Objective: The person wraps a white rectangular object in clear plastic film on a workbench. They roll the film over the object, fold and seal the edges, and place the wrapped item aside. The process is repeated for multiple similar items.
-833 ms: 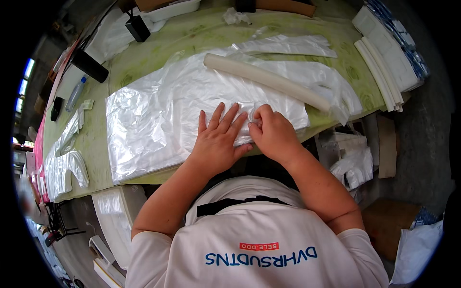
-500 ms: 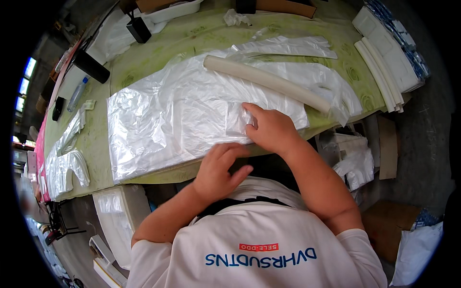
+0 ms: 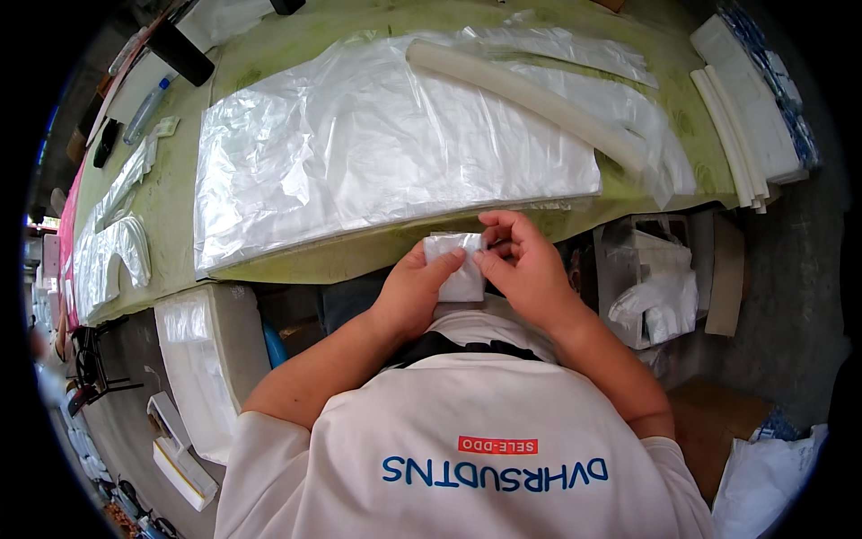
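Observation:
Just off the table's near edge, a small square of folded plastic film (image 3: 461, 286) is held in front of my body. My left hand (image 3: 411, 289) is closed on its left side, the thumb pressed on its top face. At the upper right corner my right hand (image 3: 530, 269) pinches the film between thumb and fingers; the fingers are partly curled. Beyond both hands lies a broad stack of thin, shiny plastic sheets (image 3: 359, 162). A long pale tube (image 3: 521, 97) rests slantwise across its right part.
A green patterned cloth (image 3: 314, 256) covers the table. At left are a plastic bottle (image 3: 147, 110), a black cylinder (image 3: 182, 52) and cut film pieces (image 3: 128, 253). Pale rolls (image 3: 725, 135) lie at the right end. Below stand a white box (image 3: 235, 332) and a bin of crumpled film (image 3: 660, 296).
The folded square has come off the stack toward my body. My left hand, empty before, now grips it too. The view has tipped down, so the table appears higher.

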Tool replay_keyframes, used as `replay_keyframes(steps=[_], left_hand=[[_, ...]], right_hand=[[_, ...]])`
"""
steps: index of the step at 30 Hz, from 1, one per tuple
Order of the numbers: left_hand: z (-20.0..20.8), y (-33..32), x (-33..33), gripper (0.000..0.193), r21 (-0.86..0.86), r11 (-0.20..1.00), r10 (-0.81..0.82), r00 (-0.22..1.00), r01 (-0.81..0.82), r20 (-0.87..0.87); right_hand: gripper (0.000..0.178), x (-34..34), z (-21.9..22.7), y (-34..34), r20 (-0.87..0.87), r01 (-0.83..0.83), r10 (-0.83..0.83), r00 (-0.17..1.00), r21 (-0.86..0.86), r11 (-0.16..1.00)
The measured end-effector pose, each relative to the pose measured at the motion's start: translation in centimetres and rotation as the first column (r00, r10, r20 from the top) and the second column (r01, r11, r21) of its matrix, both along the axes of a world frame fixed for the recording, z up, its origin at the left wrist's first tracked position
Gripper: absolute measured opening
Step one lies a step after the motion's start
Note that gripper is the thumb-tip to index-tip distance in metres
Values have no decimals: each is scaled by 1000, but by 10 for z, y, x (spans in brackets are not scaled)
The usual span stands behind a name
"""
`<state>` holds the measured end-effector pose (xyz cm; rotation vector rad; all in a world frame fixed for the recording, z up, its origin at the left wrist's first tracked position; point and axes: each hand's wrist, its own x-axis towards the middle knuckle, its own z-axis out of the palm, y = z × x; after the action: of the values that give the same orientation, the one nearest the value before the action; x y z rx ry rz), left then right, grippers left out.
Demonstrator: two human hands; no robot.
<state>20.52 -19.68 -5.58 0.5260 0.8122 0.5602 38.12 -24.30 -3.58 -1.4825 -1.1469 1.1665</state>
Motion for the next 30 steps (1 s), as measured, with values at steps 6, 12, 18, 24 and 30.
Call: replay_keyframes(steps=[6, 12, 18, 24, 30], left_hand=[[-2, -2, -19, 15, -15, 978, 207, 978, -207, -15], [-16, -21, -45, 16, 537, 830, 201, 979, -147, -43], [-5, -18, -70, 11, 448, 888, 229, 944, -104, -235], [1, -21, -192, 20, 574, 691, 617, 772, -440, -151], [2, -37, -416, 13, 805, 383, 917, 81, -454, -391]], right_hand=[[24, -17, -19, 2, -265, 141, -123, 956, 52, 989], [23, -26, -28, -1, -196, 125, -100, 975, 124, 984], [27, -40, -18, 0, -288, -2, 40, 957, 129, 992], [23, -37, -33, -2, -269, -107, 102, 958, -2, 994], [17, -44, -39, 4, -251, -175, 161, 954, -36, 984]])
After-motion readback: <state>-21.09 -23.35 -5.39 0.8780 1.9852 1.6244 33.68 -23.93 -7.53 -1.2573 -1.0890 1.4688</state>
